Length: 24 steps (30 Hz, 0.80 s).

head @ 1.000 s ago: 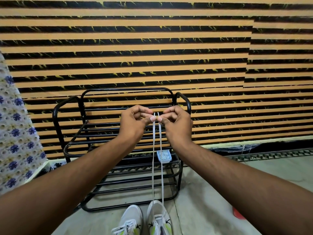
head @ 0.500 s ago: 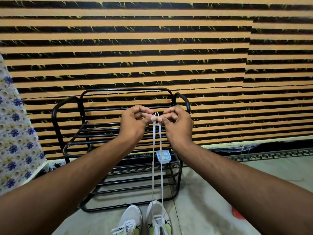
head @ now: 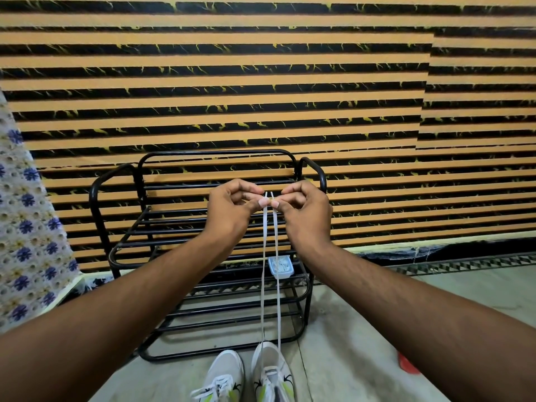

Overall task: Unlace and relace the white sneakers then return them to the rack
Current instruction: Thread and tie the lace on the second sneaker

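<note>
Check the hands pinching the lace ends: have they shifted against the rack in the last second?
No. The left hand and right hand pinch the lace at the same spot before the black rack.

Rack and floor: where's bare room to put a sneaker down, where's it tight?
Free: the black rack upper bars left of the left hand; the floor between rack and red object. Tight: middle shelf's right end holds a small blue box; taut lace, pinched by both hands, right hand, crosses the rack front; two sneakers fill the floor below.
</note>
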Each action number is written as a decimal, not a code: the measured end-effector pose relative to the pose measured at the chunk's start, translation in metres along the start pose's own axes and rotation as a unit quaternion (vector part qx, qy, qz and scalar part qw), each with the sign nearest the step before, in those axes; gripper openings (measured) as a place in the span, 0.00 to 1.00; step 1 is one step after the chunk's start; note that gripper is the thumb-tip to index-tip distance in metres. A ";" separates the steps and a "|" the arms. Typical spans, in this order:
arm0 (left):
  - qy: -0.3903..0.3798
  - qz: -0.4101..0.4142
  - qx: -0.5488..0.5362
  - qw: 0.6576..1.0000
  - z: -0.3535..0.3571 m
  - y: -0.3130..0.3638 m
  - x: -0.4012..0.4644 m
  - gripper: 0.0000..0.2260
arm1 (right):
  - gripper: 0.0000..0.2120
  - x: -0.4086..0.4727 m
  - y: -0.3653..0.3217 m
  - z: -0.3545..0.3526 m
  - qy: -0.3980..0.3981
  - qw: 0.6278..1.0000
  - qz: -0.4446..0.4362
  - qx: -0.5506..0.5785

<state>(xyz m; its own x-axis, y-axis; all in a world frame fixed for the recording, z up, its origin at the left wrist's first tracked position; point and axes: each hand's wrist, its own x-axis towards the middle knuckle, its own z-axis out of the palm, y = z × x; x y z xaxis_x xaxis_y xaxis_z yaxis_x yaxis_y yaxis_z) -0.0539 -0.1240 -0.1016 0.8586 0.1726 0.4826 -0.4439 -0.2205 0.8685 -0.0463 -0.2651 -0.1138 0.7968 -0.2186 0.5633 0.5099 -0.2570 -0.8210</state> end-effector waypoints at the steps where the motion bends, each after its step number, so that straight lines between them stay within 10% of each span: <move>1: 0.000 0.000 -0.001 1.000 -0.001 0.000 0.000 0.08 | 0.09 0.000 0.000 0.000 0.001 1.000 -0.001 -0.001; 24: -0.148 -0.130 0.093 0.976 -0.004 -0.145 -0.058 0.02 | 0.06 -0.022 0.125 -0.027 -0.210 0.965 0.012 -0.159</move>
<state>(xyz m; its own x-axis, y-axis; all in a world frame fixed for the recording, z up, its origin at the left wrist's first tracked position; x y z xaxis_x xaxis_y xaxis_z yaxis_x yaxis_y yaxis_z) -0.0397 -0.0982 -0.2553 0.9847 -0.0335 0.1712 -0.1709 -0.3818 0.9083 -0.0082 -0.3176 -0.2263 0.9020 0.1564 0.4024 0.4184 -0.5465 -0.7254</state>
